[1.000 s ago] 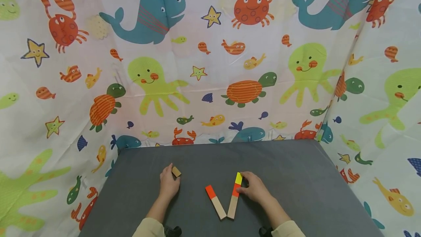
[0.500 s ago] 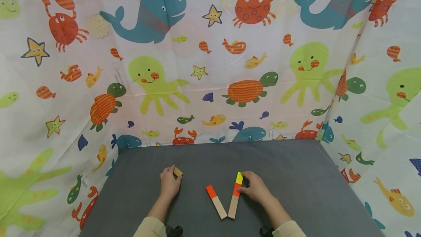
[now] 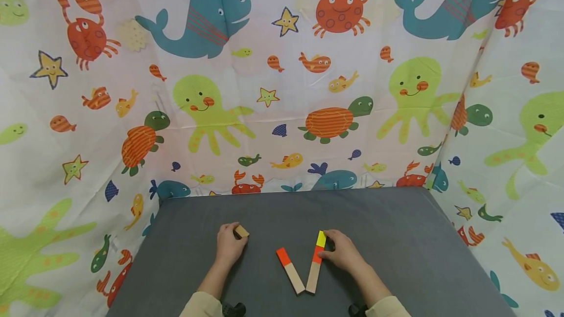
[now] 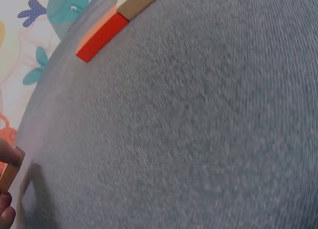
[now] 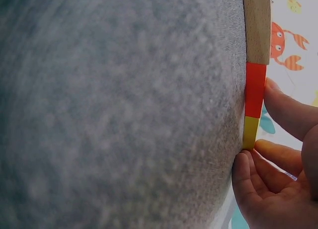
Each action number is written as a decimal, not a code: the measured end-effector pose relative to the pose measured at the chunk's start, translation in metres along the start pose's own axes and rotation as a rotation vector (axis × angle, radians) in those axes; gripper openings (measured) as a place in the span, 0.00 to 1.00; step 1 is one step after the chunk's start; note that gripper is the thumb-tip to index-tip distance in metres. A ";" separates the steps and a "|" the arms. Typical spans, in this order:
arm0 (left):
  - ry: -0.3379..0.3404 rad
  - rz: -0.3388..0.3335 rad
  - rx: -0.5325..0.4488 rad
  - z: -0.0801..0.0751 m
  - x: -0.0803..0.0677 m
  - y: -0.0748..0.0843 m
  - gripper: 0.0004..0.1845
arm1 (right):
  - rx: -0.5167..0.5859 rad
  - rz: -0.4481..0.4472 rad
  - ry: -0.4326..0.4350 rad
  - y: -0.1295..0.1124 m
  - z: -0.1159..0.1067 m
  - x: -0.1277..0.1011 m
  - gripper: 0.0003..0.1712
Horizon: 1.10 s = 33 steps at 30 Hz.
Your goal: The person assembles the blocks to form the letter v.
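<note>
Head view shows the left hand (image 3: 229, 248) curled with its grip pinching a small plain wooden cube (image 3: 241, 231) at the fingertips, low over the grey felt-covered counter (image 3: 396, 238). To its right lie two long flat wooden bars in a V, their near ends almost meeting and their long axes fanning away from the person: the orange-tipped wooden bar (image 3: 290, 270) leans left, the yellow-and-orange-tipped wooden bar (image 3: 316, 261) leans slightly right. The right hand (image 3: 345, 253) has its fingertips against the coloured far end of that second bar, on its right side, so this hand is much the nearer to both bars; the cube sits left of them, apart. Count: one cube, two bars, two hands. Left wrist view catches the cube (image 4: 9, 169) between fingertips at the frame's edge, with the orange-tipped bar (image 4: 102, 35) well off across the felt. Right wrist view shows fingers (image 5: 288, 110) resting along the bar's (image 5: 256, 65) coloured end, thumb at the yellow tip, touching rather than clearly clasping.
</note>
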State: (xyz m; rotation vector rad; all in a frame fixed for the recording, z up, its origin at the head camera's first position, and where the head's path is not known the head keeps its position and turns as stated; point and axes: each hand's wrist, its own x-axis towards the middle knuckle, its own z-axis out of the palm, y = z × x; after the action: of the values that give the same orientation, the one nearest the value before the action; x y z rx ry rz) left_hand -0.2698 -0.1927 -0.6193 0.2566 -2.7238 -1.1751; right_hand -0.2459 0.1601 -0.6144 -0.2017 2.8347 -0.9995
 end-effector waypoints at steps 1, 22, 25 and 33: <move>-0.001 -0.003 -0.007 0.000 0.000 0.001 0.28 | 0.001 0.001 -0.001 0.000 0.000 0.000 0.41; -0.073 0.049 -0.078 0.001 -0.008 0.026 0.28 | 0.008 0.004 0.011 -0.002 -0.001 -0.004 0.40; -0.083 0.048 -0.093 0.003 -0.010 0.029 0.28 | 0.006 0.006 0.010 -0.003 -0.002 -0.003 0.40; -0.106 0.088 -0.147 0.005 -0.011 0.031 0.28 | 0.006 -0.002 0.021 -0.003 0.000 -0.003 0.40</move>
State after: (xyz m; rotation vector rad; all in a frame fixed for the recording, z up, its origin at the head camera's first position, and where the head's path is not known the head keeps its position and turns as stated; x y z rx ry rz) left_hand -0.2628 -0.1653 -0.6009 0.0558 -2.6878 -1.3926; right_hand -0.2428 0.1583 -0.6120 -0.1945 2.8509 -1.0161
